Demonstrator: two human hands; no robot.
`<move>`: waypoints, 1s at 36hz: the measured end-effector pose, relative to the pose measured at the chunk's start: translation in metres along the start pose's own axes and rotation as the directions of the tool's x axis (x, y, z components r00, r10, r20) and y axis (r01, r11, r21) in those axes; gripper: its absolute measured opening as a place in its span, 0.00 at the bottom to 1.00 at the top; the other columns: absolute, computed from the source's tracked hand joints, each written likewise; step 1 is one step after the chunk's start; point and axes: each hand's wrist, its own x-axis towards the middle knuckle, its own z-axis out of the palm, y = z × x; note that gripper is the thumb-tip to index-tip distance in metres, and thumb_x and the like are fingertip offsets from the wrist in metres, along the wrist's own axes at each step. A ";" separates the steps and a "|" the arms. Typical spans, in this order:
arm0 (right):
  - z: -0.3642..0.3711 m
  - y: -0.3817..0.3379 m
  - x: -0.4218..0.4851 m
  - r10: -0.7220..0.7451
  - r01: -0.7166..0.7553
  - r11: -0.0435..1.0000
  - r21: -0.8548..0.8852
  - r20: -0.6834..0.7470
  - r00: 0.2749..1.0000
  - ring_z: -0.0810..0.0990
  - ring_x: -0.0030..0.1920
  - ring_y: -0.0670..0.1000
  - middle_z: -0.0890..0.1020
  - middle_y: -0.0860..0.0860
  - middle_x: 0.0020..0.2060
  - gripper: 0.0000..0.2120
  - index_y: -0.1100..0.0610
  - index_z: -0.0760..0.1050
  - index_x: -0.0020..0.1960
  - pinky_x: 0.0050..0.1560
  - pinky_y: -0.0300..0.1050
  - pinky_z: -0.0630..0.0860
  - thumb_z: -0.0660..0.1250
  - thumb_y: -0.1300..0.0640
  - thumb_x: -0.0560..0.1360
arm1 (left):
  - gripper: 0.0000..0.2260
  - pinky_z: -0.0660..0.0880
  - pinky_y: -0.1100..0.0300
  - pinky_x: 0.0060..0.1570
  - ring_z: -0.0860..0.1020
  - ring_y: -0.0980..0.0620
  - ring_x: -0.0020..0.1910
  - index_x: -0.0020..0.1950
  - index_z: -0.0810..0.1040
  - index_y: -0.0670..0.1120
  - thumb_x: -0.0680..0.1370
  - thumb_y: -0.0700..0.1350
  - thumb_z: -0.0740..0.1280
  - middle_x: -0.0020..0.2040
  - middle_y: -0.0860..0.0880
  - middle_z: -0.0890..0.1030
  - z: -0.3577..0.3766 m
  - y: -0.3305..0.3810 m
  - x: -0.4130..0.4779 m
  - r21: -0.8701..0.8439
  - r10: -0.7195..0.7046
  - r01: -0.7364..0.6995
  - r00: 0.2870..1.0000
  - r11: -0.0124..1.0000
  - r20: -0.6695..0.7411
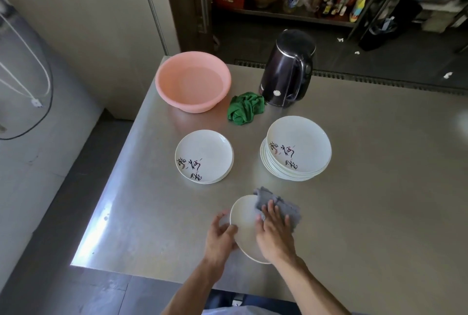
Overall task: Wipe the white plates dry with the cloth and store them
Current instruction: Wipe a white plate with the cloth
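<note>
Plate [243,223] in hand: white, round, shallow, tilted, at the near end of the bench [354,200]. The face turned up is plain, with no marking visible. Cannot tell whether its lower rim touches the bench.

Left hand [220,235] grips the plate's left rim, thumb on the upper face and fingers curled behind.

Right hand [274,232] lies flat, fingers spread and straight, pressing the cloth [283,207] onto the plate's right side. Cloth is grey and rumpled. It hangs past the plate's upper right edge.

Low stack [203,156], left of centre: white plates face up, seemingly only two or three, exact count unclear. The top one bears dark brush characters and small reddish leaf marks near its lower left rim.

Tall stack [298,147], right of centre, well apart from the low stack: many white plates, same brush design on the top one. The upper plates sit slightly askew, so rims show stepped on the left side.

Behind the stacks a crumpled green rag [244,108] lies between a pink basin [192,80] and a dark kettle [288,69]. The rag lies just beside the kettle's base. The basin holds shallow water.

Bench surface is brushed metal.
</note>
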 end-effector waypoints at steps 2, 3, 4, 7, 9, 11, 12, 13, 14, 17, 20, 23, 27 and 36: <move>0.002 -0.005 0.000 -0.009 0.007 0.995 0.099 0.017 1.000 0.43 0.80 0.47 0.46 0.51 0.81 0.26 0.56 0.51 0.81 0.79 0.49 0.38 0.42 0.49 0.86 | 0.20 0.82 0.41 0.51 0.84 0.44 0.46 0.60 0.82 0.53 0.79 0.33 0.60 0.49 0.41 0.86 0.002 0.006 0.000 0.069 0.028 -0.035 0.995 0.997 0.095; 0.004 -0.009 -0.003 -0.091 0.085 0.980 0.182 0.028 0.995 0.44 0.80 0.46 0.47 0.49 0.81 0.25 0.56 0.52 0.81 0.78 0.45 0.38 0.43 0.49 0.86 | 0.19 0.83 0.40 0.51 0.85 0.43 0.48 0.58 0.84 0.52 0.78 0.35 0.61 0.49 0.41 0.86 0.004 0.009 -0.002 0.109 0.026 -0.043 0.989 0.993 0.148; 0.005 -0.013 -0.007 -0.197 0.182 0.947 0.266 0.028 0.980 0.43 0.80 0.43 0.47 0.46 0.80 0.25 0.55 0.53 0.81 0.78 0.40 0.39 0.44 0.49 0.86 | 0.16 0.83 0.42 0.49 0.85 0.43 0.49 0.57 0.85 0.50 0.76 0.38 0.62 0.50 0.41 0.86 0.006 0.010 -0.005 0.130 0.017 -0.041 0.983 0.991 0.181; 0.004 -0.013 -0.014 -0.417 0.395 0.867 0.305 0.009 0.909 0.42 0.78 0.35 0.47 0.38 0.78 0.23 0.50 0.54 0.81 0.77 0.37 0.39 0.46 0.49 0.86 | 0.11 0.83 0.47 0.47 0.86 0.41 0.50 0.55 0.84 0.45 0.76 0.39 0.65 0.50 0.39 0.86 0.008 0.010 -0.009 0.089 0.012 -0.026 0.988 0.996 0.156; 0.004 -0.004 -0.005 -0.344 0.337 0.927 0.163 0.016 0.939 0.42 0.79 0.39 0.46 0.39 0.79 0.24 0.49 0.53 0.81 0.78 0.43 0.36 0.44 0.48 0.86 | 0.16 0.82 0.40 0.53 0.85 0.38 0.50 0.58 0.84 0.44 0.79 0.32 0.60 0.51 0.37 0.86 0.005 0.009 -0.007 0.035 0.024 -0.027 0.994 0.999 0.105; 0.000 0.001 0.004 -0.123 0.122 0.991 0.059 0.021 0.992 0.43 0.80 0.45 0.47 0.46 0.81 0.25 0.50 0.52 0.81 0.79 0.48 0.37 0.42 0.46 0.86 | 0.20 0.80 0.37 0.56 0.83 0.39 0.49 0.61 0.82 0.44 0.79 0.29 0.56 0.52 0.35 0.84 0.002 0.010 -0.004 -0.043 0.011 -0.010 1.000 0.999 0.022; -0.002 -0.001 0.007 -0.042 0.041 0.997 0.059 0.020 0.999 0.43 0.80 0.47 0.48 0.48 0.81 0.26 0.52 0.52 0.81 0.79 0.50 0.37 0.41 0.46 0.85 | 0.18 0.79 0.37 0.56 0.82 0.39 0.48 0.61 0.80 0.43 0.79 0.29 0.57 0.51 0.34 0.83 0.001 0.011 -0.002 -0.068 0.004 -0.005 1.000 0.998 -0.016; -0.003 -0.004 0.009 -0.009 0.009 0.998 0.063 0.006 1.000 0.43 0.81 0.48 0.48 0.50 0.81 0.26 0.53 0.52 0.81 0.79 0.52 0.38 0.41 0.47 0.85 | 0.16 0.80 0.39 0.54 0.81 0.40 0.48 0.59 0.79 0.42 0.79 0.29 0.58 0.49 0.35 0.82 0.000 0.012 0.000 -0.067 -0.001 -0.002 0.999 0.998 -0.043; -0.001 -0.008 0.010 -0.013 0.014 0.998 0.062 -0.024 1.000 0.42 0.81 0.49 0.48 0.51 0.81 0.27 0.55 0.53 0.81 0.79 0.52 0.37 0.41 0.47 0.85 | 0.12 0.79 0.42 0.51 0.80 0.42 0.47 0.55 0.78 0.41 0.79 0.29 0.59 0.48 0.37 0.81 -0.001 0.013 0.002 -0.051 0.004 -0.007 0.998 0.999 -0.055; 0.005 -0.017 0.005 -0.149 0.158 0.983 0.098 -0.091 0.985 0.36 0.79 0.47 0.44 0.52 0.81 0.27 0.59 0.50 0.81 0.78 0.47 0.33 0.43 0.48 0.85 | 0.06 0.74 0.47 0.48 0.77 0.45 0.45 0.44 0.72 0.44 0.78 0.34 0.65 0.45 0.39 0.78 0.000 0.018 0.005 0.018 0.002 -0.001 0.999 1.000 -0.050; 0.011 -0.021 -0.004 -0.309 0.306 0.903 0.302 -0.037 0.950 0.35 0.77 0.38 0.42 0.46 0.80 0.27 0.53 0.47 0.82 0.78 0.40 0.37 0.47 0.49 0.86 | 0.09 0.77 0.47 0.46 0.76 0.45 0.42 0.45 0.68 0.45 0.72 0.44 0.68 0.41 0.41 0.76 0.003 0.017 -0.002 0.037 -0.041 0.042 0.999 0.998 -0.023; 0.014 -0.015 -0.009 -0.374 0.349 0.874 0.338 0.009 0.927 0.39 0.77 0.34 0.43 0.40 0.79 0.26 0.50 0.48 0.81 0.74 0.32 0.37 0.50 0.50 0.86 | 0.10 0.77 0.48 0.44 0.77 0.46 0.40 0.47 0.67 0.45 0.73 0.41 0.68 0.41 0.40 0.78 0.001 0.012 -0.002 -0.001 -0.046 0.046 0.999 0.999 0.004; 0.006 0.001 0.006 -0.149 0.152 0.974 0.167 -0.031 0.988 0.42 0.80 0.45 0.46 0.49 0.81 0.26 0.56 0.49 0.82 0.77 0.39 0.39 0.49 0.50 0.86 | 0.08 0.78 0.50 0.41 0.80 0.48 0.39 0.53 0.71 0.46 0.81 0.34 0.62 0.45 0.43 0.82 -0.001 0.016 0.003 -0.036 -0.007 0.005 0.998 0.999 -0.064; 0.004 -0.005 0.002 -0.385 0.383 0.908 0.172 -0.018 0.923 0.47 0.80 0.45 0.50 0.46 0.81 0.24 0.47 0.55 0.81 0.79 0.45 0.50 0.51 0.52 0.85 | 0.15 0.82 0.41 0.55 0.85 0.43 0.53 0.60 0.83 0.47 0.78 0.39 0.62 0.53 0.41 0.87 0.008 0.025 -0.005 0.075 0.006 -0.019 0.985 0.997 0.174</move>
